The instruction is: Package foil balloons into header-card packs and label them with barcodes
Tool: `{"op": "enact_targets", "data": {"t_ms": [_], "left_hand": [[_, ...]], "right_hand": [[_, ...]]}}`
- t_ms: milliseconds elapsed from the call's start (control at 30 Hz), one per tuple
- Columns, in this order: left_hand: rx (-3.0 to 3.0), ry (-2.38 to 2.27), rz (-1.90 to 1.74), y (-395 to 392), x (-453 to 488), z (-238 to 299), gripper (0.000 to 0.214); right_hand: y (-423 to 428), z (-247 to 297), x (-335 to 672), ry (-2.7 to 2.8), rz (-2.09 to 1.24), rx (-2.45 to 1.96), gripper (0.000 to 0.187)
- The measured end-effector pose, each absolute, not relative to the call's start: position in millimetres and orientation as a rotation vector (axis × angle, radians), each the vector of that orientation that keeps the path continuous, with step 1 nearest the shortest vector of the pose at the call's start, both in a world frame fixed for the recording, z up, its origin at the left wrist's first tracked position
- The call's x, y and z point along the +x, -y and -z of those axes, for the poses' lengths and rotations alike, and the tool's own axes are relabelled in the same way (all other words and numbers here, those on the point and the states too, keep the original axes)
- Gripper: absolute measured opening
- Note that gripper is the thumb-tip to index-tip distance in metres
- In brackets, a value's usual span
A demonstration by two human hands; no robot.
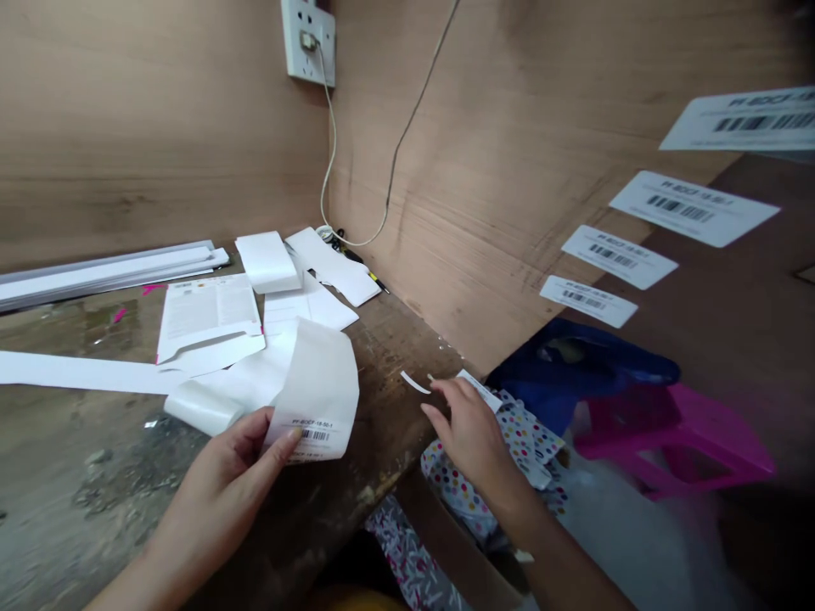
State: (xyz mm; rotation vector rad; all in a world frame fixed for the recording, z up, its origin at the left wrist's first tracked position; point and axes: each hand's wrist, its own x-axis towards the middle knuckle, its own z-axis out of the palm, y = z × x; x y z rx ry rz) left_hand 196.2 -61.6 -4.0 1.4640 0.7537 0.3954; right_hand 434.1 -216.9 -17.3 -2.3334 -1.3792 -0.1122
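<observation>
My left hand [233, 467] pinches a strip of white label paper [322, 382] between thumb and fingers. A printed barcode label shows by my thumb, and the strip curls back toward a loose white roll [204, 406] on the table. My right hand [468, 433] is over the table's right edge, thumb and index finger apart. Just beyond its fingertips lies a thin curved white sliver [415, 383]. Behind its fingers a white label [482, 390] is partly hidden; whether the hand touches it I cannot tell.
Several barcode labels [621, 257] stick to the wooden wall at right. Flattened white boxes [210, 314] and long white strips [108, 273] lie on the table [120, 484]. Below the right edge are dotted fabric [525, 428], a blue bag [573, 369] and a pink stool [688, 433].
</observation>
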Motion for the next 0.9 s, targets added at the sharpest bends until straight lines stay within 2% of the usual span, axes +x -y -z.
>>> {"op": "enact_targets", "data": {"t_ms": [67, 167, 267, 333, 367, 433, 533, 633, 733, 767, 900], "left_hand": [[1.476, -0.757, -0.398, 63, 197, 10, 0.039], [1.487, -0.730, -0.386, 66, 199, 15, 0.038], [1.463, -0.749, -0.394, 65, 198, 14, 0.036], [1.443, -0.777, -0.418, 63, 197, 12, 0.036], [1.431, -0.788, -0.437, 62, 197, 12, 0.037], [1.399, -0.797, -0.492, 61, 198, 12, 0.037], [1.366, -0.765, -0.544, 63, 203, 12, 0.036], [1.347, -0.702, -0.540, 67, 210, 8, 0.033], [1.356, -0.671, -0.543, 72, 214, 1, 0.030], [1.370, -0.657, -0.546, 73, 214, -1, 0.030], [1.501, -0.557, -0.461, 70, 205, -5, 0.027]], "right_hand": [[210, 26, 445, 1.346, 0.126, -2.349, 0.023], [201, 27, 451, 1.367, 0.086, -2.341, 0.006], [222, 13, 447, 1.462, 0.017, -2.281, 0.014], [255, 1, 444, 1.623, -0.194, -2.206, 0.016], [274, -5, 444, 1.737, -0.417, -2.149, 0.017], [307, -13, 447, 1.774, -0.683, -2.148, 0.012], [319, -13, 450, 1.545, -0.530, -2.256, 0.016], [277, -7, 427, 1.236, -0.408, -2.092, 0.028], [212, 0, 380, 1.024, -0.641, -1.644, 0.060], [192, 2, 366, 0.957, -0.695, -1.482, 0.064], [146, 11, 342, 0.693, -0.742, -1.206, 0.055]]}}
